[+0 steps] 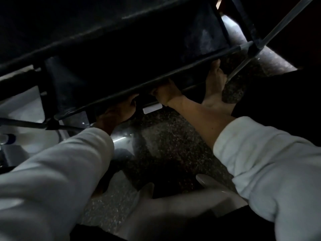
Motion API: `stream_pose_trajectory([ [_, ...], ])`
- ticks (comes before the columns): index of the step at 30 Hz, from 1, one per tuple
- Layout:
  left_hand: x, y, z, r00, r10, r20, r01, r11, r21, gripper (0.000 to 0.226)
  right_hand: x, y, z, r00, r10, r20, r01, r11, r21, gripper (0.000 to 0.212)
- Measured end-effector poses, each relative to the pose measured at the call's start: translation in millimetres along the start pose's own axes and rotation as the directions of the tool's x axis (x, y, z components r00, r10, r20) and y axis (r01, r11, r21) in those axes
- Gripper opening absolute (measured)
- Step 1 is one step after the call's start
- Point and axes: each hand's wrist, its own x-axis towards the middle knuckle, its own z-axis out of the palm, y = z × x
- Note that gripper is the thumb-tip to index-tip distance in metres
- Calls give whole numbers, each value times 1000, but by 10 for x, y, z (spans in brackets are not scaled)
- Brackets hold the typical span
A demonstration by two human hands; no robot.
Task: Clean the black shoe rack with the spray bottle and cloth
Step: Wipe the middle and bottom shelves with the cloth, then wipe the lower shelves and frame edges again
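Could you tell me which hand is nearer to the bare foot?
Right. The right hand sits just left of the foot; the left hand is farther left, under the rack.

The shoe rack (121,49) is black, both sleeves (60,162) pale grey-white, and the floor (165,136) dark with fine light speckles

Very dim and grainy overall; deep shadow under the shoe rack (121,49), faint glare on the floor (119,139), soft blur on near sleeves (52,171).

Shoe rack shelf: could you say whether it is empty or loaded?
Empty where visible: the shelf shows bare black fabric, no shoes; darkness hides corners.
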Motion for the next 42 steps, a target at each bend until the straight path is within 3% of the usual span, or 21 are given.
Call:
stream_pose_trajectory([
  [3, -309, -167, -64, 999, -24, -31, 26, 997, 74, 46, -87, -46, 8, 997, 70, -23, -71, 995, -65, 36],
  [5, -555, -263, -88, 999, 9, -46, -4, 995, 101, 48, -136, -84, -6, 991, 135, -17, -136, 987, -87, 30],
  [9, -880, -370, -207, 994, 84, -73, -81, 995, 54, 50, -287, -181, 14, 957, 290, -17, -289, 957, 36, 38],
  [13, -1092, -429, -326, 988, 100, -117, -98, 995, 23, 48, -479, -347, 124, 953, 300, 44, -301, 922, 244, 31],
  [16, -1203, -422, -306, 993, 72, -96, -70, 997, 23, 50, -647, -435, 205, 951, 305, 55, -307, 902, 305, 26],
  [20, -1310, -318, -271, 989, 140, -45, -138, 990, 42, 48, -810, -510, 228, 940, 327, 93, -340, 884, 321, 33],
  [24, -1360, -186, -365, 973, 203, -108, -199, 979, 47, 46, -943, -573, 191, 938, 326, 116, -345, 858, 380, 36],
  [28, -1415, -62, -449, 944, 246, -221, -244, 969, 36, 43, -1091, -622, 130, 941, 320, 110, -331, 804, 495, 26],
  [35, -1558, 198, -641, 775, 383, -503, -402, 913, 76, 34, -1324, -868, -115, 930, 331, 160, -335, 586, 738, 23],
  [39, -1629, 420, -968, 611, 384, -692, -485, 873, 56, 27, -1442, -1167, -256, 933, 266, 244, -341, 427, 837, 24],
  [42, -1712, 577, -1280, 462, 319, -827, -550, 835, 15, 25, -1556, -1459, -338, 954, 177, 241, -293, 383, 876, 28],
])
